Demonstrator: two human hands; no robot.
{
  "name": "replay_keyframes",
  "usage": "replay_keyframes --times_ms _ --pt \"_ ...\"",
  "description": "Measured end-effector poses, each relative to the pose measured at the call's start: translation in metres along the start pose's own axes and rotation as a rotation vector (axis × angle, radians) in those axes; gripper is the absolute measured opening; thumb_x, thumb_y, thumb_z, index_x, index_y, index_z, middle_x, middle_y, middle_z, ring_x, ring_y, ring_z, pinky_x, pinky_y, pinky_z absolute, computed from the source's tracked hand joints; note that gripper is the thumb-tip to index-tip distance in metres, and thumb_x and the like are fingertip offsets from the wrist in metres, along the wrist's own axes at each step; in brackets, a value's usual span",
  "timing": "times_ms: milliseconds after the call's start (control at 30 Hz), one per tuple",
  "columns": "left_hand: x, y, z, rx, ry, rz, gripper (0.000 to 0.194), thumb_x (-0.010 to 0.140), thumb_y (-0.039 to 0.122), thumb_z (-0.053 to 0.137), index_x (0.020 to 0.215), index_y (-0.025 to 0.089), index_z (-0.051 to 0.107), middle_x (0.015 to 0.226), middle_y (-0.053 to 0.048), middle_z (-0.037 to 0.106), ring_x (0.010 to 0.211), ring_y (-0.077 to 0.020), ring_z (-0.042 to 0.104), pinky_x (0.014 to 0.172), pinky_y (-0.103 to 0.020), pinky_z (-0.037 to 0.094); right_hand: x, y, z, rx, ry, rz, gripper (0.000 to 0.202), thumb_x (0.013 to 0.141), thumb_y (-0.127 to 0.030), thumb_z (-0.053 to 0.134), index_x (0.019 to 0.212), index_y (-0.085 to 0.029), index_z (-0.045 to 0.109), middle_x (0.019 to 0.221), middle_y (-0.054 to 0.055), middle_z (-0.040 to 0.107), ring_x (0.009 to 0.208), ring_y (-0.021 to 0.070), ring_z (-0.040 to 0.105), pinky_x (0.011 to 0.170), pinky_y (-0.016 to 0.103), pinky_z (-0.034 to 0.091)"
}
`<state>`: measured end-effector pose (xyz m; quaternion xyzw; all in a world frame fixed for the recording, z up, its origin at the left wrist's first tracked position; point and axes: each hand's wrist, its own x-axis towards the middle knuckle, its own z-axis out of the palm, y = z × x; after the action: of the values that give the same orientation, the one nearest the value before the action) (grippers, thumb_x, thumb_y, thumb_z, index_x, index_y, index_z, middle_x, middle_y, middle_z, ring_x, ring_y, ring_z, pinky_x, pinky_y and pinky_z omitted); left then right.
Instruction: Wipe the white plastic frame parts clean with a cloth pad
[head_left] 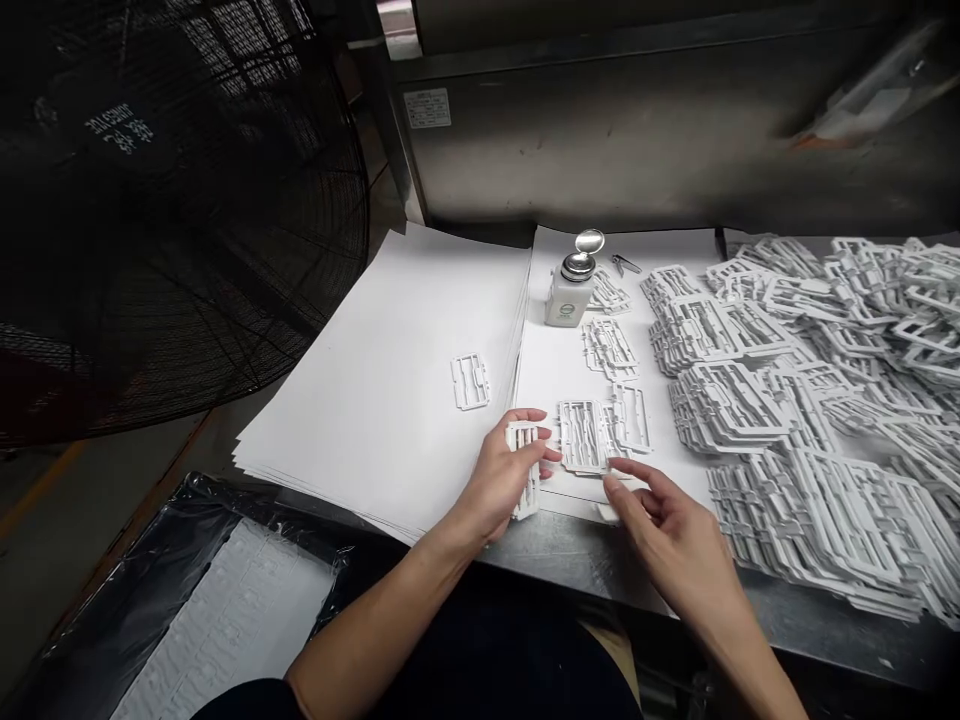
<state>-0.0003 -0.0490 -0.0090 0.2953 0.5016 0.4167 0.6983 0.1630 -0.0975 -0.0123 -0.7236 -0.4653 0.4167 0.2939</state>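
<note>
My left hand (504, 478) is wrapped round a few white plastic frames (526, 495), held on edge over the table's front. My right hand (660, 510) has its thumb and forefinger closed at the lower right corner of a small stack of white slatted frames (582, 437); whether anything is pinched there is too small to tell. Another open frame (636, 420) leans beside that stack. On the white paper to the left lies a single frame (470, 382).
Large piles of white frames (847, 500) cover the right side. A pump bottle (568, 295) with its lid raised and a nail clipper (625, 265) stand behind. A big fan (187, 200) is at left, above a black-lined bin (225, 620) holding pale sheets.
</note>
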Motion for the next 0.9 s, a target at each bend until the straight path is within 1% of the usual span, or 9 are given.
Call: replay_keyframes --times_ms 100,200,267,333,433,600,767,833,900 --pt "0.008 -0.005 0.003 0.087 -0.002 -0.034 0.031 0.074 0.017 0.059 0.105 0.019 0.054 0.108 -0.009 0.056 0.078 -0.0146 0.062 0.067 -0.026 0.048 0.010 0.000 0.006 -0.030 0.044 0.005 0.053 0.073 -0.060 0.058 0.101 -0.015 0.062 0.049 -0.004 0.045 0.041 0.0115 0.035 0.045 0.024 0.027" --pt "0.013 -0.011 0.007 0.112 0.012 -0.023 0.034 0.072 0.016 0.060 0.105 0.019 0.053 0.090 -0.004 0.059 0.068 -0.0118 0.059 0.062 -0.024 0.046 0.014 0.002 0.011 0.020 0.044 0.024 0.055 0.072 -0.060 0.059 0.101 -0.014 0.059 0.049 -0.004 0.047 0.041 0.0113 0.034 0.044 0.024 0.027" --pt "0.016 -0.013 0.008 0.119 0.014 -0.007 0.035 0.070 0.017 0.062 0.104 0.018 0.052 0.075 0.000 0.056 0.061 -0.0102 0.055 0.058 -0.023 0.044 0.014 0.004 0.014 0.090 0.016 0.048 0.057 0.072 -0.061 0.059 0.103 -0.014 0.057 0.049 -0.005 0.046 0.042 0.0105 0.032 0.043 0.022 0.025" --pt "0.017 -0.014 0.009 0.128 0.001 0.005 0.033 0.068 0.017 0.063 0.100 0.016 0.053 0.070 0.001 0.054 0.057 -0.0094 0.052 0.055 -0.022 0.043 0.014 0.006 0.015 0.166 -0.010 0.073 0.058 0.072 -0.061 0.060 0.106 -0.014 0.055 0.050 -0.005 0.044 0.043 0.0097 0.031 0.042 0.021 0.024" --pt "0.014 -0.012 0.008 0.119 -0.053 0.024 0.028 0.067 0.015 0.064 0.093 0.015 0.055 0.069 0.001 0.054 0.058 -0.0090 0.050 0.056 -0.022 0.042 0.011 0.008 0.013 0.253 -0.043 0.098 0.059 0.071 -0.061 0.062 0.108 -0.016 0.054 0.052 -0.005 0.045 0.044 0.0095 0.032 0.042 0.020 0.024" --pt "-0.002 -0.005 0.007 0.055 -0.145 0.036 0.030 0.070 0.020 0.066 0.097 0.014 0.056 0.072 0.000 0.055 0.063 -0.0102 0.052 0.061 -0.023 0.043 0.000 0.013 0.000 0.285 -0.034 0.126 0.059 0.069 -0.060 0.066 0.107 -0.017 0.055 0.056 -0.003 0.048 0.046 0.0106 0.035 0.042 0.021 0.027" --pt "-0.013 -0.003 0.008 0.007 -0.246 -0.001 0.034 0.071 0.025 0.070 0.099 0.014 0.055 0.071 0.000 0.056 0.061 -0.0104 0.052 0.061 -0.024 0.044 -0.023 0.012 -0.010 0.278 -0.112 0.128 0.044 0.072 -0.058 0.064 0.089 -0.018 0.062 0.066 0.000 0.050 0.052 0.0117 0.038 0.045 0.022 0.032" --pt "-0.014 -0.004 0.009 -0.004 -0.262 -0.017 0.032 0.072 0.028 0.069 0.098 0.014 0.055 0.068 0.000 0.054 0.060 -0.0100 0.051 0.060 -0.024 0.043 -0.032 0.012 -0.011 0.297 -0.129 0.124 0.040 0.074 -0.058 0.062 0.086 -0.019 0.063 0.068 0.000 0.050 0.056 0.0122 0.039 0.048 0.022 0.034" --pt "-0.015 -0.006 0.009 -0.004 -0.270 -0.010 0.031 0.072 0.030 0.070 0.095 0.013 0.056 0.068 0.000 0.054 0.059 -0.0093 0.049 0.058 -0.023 0.043 -0.038 0.017 -0.012 0.322 -0.142 0.135 0.039 0.073 -0.057 0.064 0.086 -0.020 0.064 0.068 -0.001 0.050 0.055 0.0111 0.038 0.047 0.021 0.034"
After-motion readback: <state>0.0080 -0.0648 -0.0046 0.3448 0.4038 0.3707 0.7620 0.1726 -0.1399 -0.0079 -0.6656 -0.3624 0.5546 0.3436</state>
